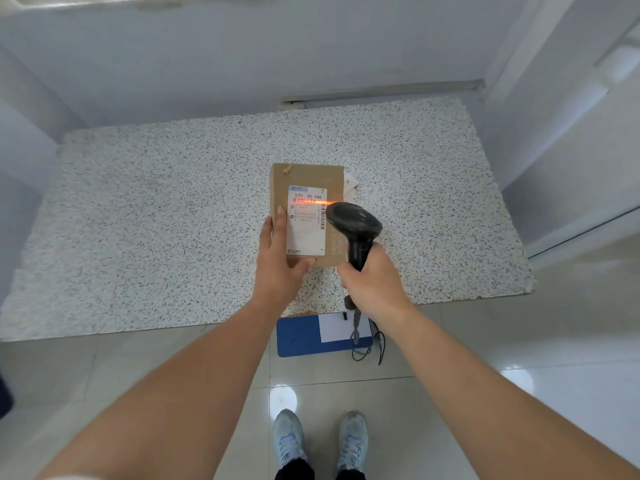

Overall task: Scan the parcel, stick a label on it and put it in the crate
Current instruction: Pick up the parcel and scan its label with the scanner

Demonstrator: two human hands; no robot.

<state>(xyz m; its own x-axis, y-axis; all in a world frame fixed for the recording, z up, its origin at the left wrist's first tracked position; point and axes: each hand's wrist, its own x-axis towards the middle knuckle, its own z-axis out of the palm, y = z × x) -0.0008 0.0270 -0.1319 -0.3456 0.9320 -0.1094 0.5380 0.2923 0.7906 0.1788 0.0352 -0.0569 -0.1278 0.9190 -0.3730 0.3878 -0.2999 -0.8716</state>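
A flat brown cardboard parcel (pixel 311 178) lies on the speckled counter (pixel 156 209), with a white shipping label (pixel 306 233) on its top face. My left hand (pixel 278 258) grips the parcel's near left corner, thumb along the front edge. My right hand (pixel 372 282) is closed around the handle of a black barcode scanner (pixel 355 225), whose head hovers over the parcel's right side. An orange scan line falls across the barcode on the label.
A slip of white paper (pixel 350 183) pokes out from under the parcel's right edge. Below the counter's front edge, a blue crate (pixel 298 336) with a white sheet in it sits on the tiled floor, beside the scanner's black cable (pixel 367 348). Walls close in on the counter's back and sides.
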